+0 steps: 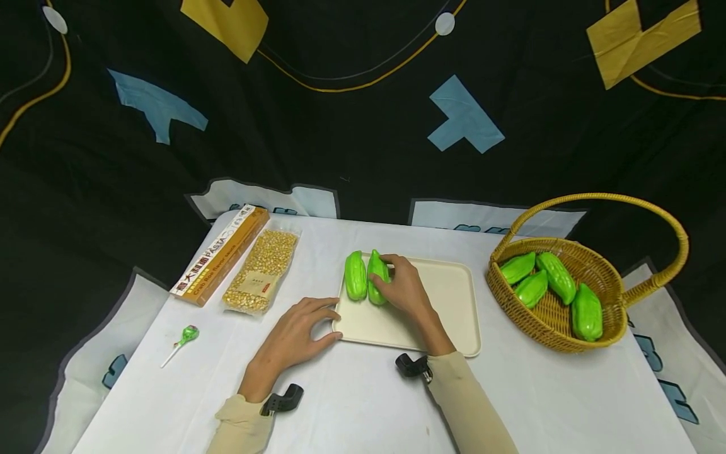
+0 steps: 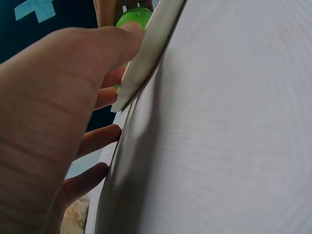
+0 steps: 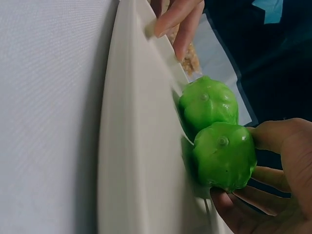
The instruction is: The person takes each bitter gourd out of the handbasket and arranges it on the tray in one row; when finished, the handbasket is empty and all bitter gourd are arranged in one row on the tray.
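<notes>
A cream tray (image 1: 450,302) lies on the white table, with two ridged green bitter melons at its left end. My right hand (image 1: 407,289) holds the right-hand bitter melon (image 1: 375,265), thumb on one side and fingers on the other. Right beside it, along the tray's left rim, lies the second bitter melon (image 1: 355,277). In the right wrist view the held bitter melon (image 3: 224,156) is close against the other one (image 3: 209,100). My left hand (image 1: 295,331) is at the tray's left edge, fingers spread loosely and thumb tip on the rim (image 2: 141,61).
A wicker basket (image 1: 510,318) with a tall handle stands at the right, several more bitter melons inside. Left of the tray lie a bag of corn kernels (image 1: 269,255), a pasta box (image 1: 227,258) and a green lollipop (image 1: 189,334). A dark patterned cloth (image 1: 340,139) hangs behind the table.
</notes>
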Available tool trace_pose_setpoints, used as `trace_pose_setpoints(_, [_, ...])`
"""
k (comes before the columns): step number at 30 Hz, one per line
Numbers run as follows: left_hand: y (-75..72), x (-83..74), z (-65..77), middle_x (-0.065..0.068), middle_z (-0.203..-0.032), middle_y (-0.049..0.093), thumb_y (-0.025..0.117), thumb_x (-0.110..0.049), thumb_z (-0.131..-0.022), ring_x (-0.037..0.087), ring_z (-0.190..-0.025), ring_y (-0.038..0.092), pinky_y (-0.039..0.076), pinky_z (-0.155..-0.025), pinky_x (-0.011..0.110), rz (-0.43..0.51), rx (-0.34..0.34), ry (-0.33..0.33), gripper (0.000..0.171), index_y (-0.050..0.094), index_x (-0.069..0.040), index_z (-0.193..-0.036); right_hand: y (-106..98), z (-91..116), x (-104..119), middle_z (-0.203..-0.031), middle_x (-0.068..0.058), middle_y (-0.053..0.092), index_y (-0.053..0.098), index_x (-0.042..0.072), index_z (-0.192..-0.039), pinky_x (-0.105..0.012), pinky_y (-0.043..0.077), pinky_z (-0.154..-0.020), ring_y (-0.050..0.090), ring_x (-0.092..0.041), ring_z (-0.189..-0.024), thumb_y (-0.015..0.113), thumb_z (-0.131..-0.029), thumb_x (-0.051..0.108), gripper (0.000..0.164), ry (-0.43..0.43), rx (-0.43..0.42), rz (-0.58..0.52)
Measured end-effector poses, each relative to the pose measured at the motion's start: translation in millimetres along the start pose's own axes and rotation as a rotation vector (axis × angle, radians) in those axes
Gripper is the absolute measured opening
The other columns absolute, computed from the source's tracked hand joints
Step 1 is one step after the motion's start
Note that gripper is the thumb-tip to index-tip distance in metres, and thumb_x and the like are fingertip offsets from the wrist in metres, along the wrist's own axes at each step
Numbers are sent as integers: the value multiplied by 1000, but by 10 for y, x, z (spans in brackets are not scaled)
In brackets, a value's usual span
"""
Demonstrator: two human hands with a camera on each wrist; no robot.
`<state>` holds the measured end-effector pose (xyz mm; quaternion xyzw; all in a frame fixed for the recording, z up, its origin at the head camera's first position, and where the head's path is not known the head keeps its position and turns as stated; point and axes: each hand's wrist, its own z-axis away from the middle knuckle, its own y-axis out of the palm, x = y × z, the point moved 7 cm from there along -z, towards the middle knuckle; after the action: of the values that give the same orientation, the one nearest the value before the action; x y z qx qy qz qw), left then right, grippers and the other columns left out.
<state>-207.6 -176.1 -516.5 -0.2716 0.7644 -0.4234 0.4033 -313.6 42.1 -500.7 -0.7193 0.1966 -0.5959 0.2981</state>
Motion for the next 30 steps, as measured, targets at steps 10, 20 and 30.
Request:
trace_pose_setpoints(10, [11,-1,-3,-2,-149,66,85,-44,-93,21,-133,62,53,-111,46,-1,16,-21,31,79,-23,-115,33,-8,40,-137,-20,68,63,2,-146,-49,60,-97,70,-34,-115,78,-99,28,56,-21,18,-9])
trace_pose_setpoints(20, [4,-8,-1,0,-149,66,86,-42,-92,22,-132,63,53,-111,47,2,11,-19,32,79,-22,-116,53,14,20,-140,-20,67,61,4,-149,-50,58,-103,68,-34,-122,70,-105,33,54,-18,31,7])
trace_pose_setpoints(30, [-4,-7,-1,0,-149,66,86,-43,-92,23,-132,63,54,-109,48,-6,0,-18,33,79,-22,-116,-5,57,19,-137,-19,67,60,5,-150,-51,56,-102,66,-34,-122,62,-109,34,50,-24,10,11])
